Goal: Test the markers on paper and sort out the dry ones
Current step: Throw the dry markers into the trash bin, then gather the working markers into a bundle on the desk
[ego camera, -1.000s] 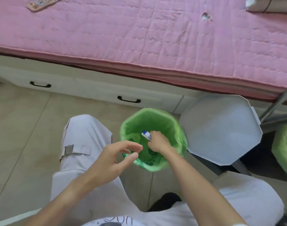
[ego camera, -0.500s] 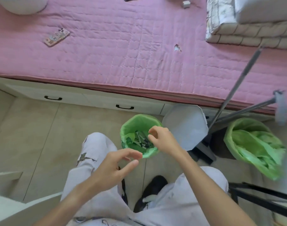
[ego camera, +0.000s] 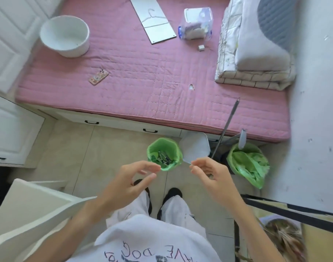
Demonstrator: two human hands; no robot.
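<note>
Head view, looking straight down: at the bottom of the frame a white shirt and pale trousers, with two dark shoes (ego camera: 173, 193) on the tiled floor. Above them both hands hover empty; the left hand (ego camera: 127, 183) has its fingers loosely spread and slightly bent, the right hand (ego camera: 211, 173) is relaxed with thumb and forefinger near each other, pinching nothing. Between and just beyond them stands a small bin (ego camera: 163, 155) lined with a green bag, holding a heap of markers (ego camera: 164, 159). A white lid (ego camera: 196, 148) sits just beside it on the right, then a thin metal pole (ego camera: 226, 129) leaning across, and a second green-lined bin (ego camera: 247, 163) at centre right. Farther up lies a pink bed (ego camera: 143, 78) with drawers under it, carrying a phone (ego camera: 98, 77), a white basin (ego camera: 65, 35), a clear bag (ego camera: 196, 24) and folded bedding (ego camera: 254, 53).
</note>
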